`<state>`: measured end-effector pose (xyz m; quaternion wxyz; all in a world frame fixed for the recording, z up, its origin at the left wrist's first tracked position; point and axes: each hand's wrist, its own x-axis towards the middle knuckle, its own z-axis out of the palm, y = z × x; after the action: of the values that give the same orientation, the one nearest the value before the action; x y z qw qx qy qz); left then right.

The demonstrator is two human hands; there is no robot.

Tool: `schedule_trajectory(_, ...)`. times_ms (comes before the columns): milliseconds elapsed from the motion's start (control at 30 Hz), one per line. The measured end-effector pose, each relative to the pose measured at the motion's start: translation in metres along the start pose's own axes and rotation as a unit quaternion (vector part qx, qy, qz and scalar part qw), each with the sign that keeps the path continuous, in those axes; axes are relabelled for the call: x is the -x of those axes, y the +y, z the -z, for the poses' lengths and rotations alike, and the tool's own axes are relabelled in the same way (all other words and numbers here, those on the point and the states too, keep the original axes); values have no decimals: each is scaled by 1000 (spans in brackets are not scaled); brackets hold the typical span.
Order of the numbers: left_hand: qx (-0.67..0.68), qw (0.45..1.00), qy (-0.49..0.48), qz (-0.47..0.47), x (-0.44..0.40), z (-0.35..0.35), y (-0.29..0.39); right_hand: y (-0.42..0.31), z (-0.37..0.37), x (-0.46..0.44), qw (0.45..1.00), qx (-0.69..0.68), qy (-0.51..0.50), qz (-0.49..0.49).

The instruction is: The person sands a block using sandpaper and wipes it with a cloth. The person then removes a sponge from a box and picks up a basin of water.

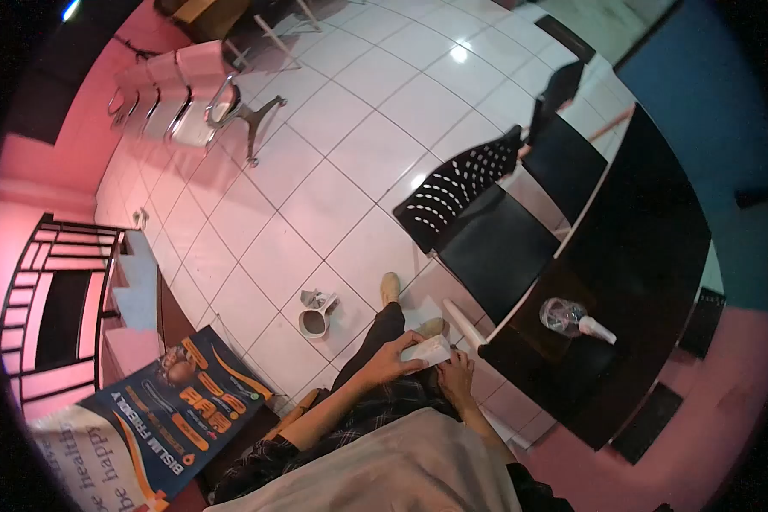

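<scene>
A small white box-like pack [430,351] is held in front of my body, above the dark trousers and shoes. My left hand [387,362] is closed round its left end, thumb and fingers on either side. At its right end, my right hand [457,375] has curled fingers against the lower edge. The pack hides part of these fingers, and any print on it is too small to read.
On the dark desk [631,282] at right lies a clear bottle with a white nozzle [563,317]. Black chairs [497,247] stand alongside. A white container [314,322] is on the tiled floor. A printed banner [188,410] is at lower left, metal bench seats [175,94] farther back.
</scene>
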<state>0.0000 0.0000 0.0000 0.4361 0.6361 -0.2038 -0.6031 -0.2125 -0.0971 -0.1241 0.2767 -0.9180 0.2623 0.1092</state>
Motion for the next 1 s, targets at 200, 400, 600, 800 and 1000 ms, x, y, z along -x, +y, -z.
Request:
schedule_trajectory(200, 204, 971, 113, -53, 26, 56, -25, -51, 38, -88, 992, -106, -58, 25)
schedule_trajectory(400, 347, 906, 209, -118, 33, 152, -43, -137, 61, -191, 991, -97, -62, 66)
schedule_trajectory(600, 596, 771, 218, -54, 75, 230, -36, -245, 61, -283, 974, -183, -85, 100)
schedule_trajectory(800, 686, 661, 263, -153, 76, 272, -60, -383, 72, -319, 930, -307, -134, 149)
schedule_trajectory(1000, 716, 556, 322, -272, 85, 327, -51, -443, 40, -372, 868, -218, -352, 274)
